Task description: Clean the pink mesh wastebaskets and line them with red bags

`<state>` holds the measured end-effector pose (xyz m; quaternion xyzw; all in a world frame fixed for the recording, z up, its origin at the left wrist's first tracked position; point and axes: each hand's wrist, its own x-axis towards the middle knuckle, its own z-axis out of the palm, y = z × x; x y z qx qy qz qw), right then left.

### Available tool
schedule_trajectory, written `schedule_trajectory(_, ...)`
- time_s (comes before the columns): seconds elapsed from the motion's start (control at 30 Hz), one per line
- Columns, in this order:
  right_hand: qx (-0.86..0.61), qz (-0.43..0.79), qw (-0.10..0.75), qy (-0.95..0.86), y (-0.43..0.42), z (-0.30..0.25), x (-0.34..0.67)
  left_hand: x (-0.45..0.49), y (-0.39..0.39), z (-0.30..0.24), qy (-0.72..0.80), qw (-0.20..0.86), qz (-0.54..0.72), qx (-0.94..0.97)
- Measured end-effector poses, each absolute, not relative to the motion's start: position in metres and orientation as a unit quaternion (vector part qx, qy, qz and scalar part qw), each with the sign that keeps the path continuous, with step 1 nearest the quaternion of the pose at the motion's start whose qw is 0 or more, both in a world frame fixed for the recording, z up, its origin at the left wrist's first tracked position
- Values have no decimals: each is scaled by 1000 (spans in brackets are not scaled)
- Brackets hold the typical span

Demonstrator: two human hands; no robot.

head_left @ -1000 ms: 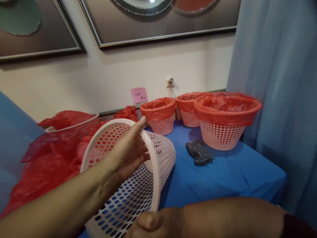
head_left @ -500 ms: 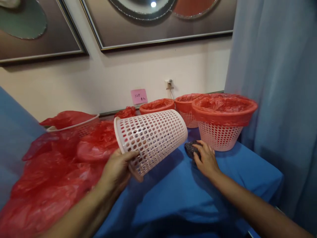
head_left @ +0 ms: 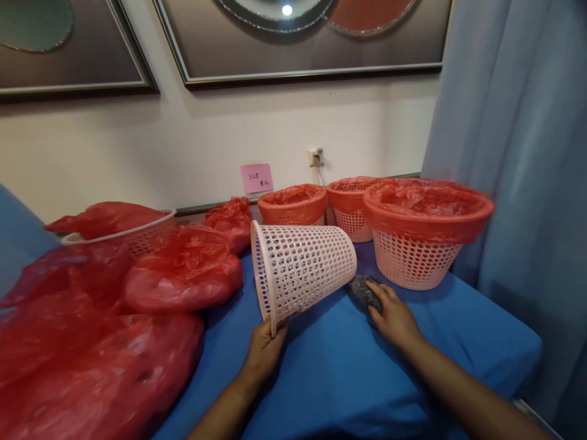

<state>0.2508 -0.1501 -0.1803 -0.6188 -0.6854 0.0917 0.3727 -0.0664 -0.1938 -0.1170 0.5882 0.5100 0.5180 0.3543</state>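
A pale pink plastic wastebasket (head_left: 308, 266) with a lattice of holes lies tilted on its side, its mouth facing left. My left hand (head_left: 263, 353) grips the lower part of its rim, the fingers partly hidden behind it. By the basket's base, a dark grey, speckled, crumpled bundle (head_left: 364, 292) rests on the blue tablecloth (head_left: 348, 373). My right hand (head_left: 395, 316) lies over its right side, fingers curled onto it. What the bundle is made of I cannot make out.
Behind stand wastebaskets lined with red bags, the nearest lined basket (head_left: 418, 260) at right. Red plastic bags (head_left: 98, 360) heap up on the left beside another basket (head_left: 147, 235). A pink note (head_left: 257, 178) and a socket (head_left: 316, 157) are on the wall; a blue curtain (head_left: 513, 165) hangs right.
My left hand has moved right and lower along the rim, and the basket has turned so its mouth shows more. My right hand stays on the dark bundle. The view has shifted slightly.
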Motion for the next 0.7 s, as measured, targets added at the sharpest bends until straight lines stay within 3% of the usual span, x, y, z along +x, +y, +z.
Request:
schedule_trajectory(0.13,-566,70,548,-612,-168,-166,245,-78,-193,-129,528,333,479,617)
schedule_trajectory(0.23,-516,37,604,-606,-176,-133,222,-78,-202,-109,530,306,437,659)
schedule_trajectory(0.33,-435,15,626,-646,-174,-92,189,-70,-207,-69,503,296,465,666)
schedule_trajectory(0.5,-291,-47,637,-712,-157,-51,139,-52,-193,-16,411,390,545,618)
schedule_trajectory(0.7,-226,-111,606,-755,-163,-79,116,-51,-194,-38,407,426,484,647)
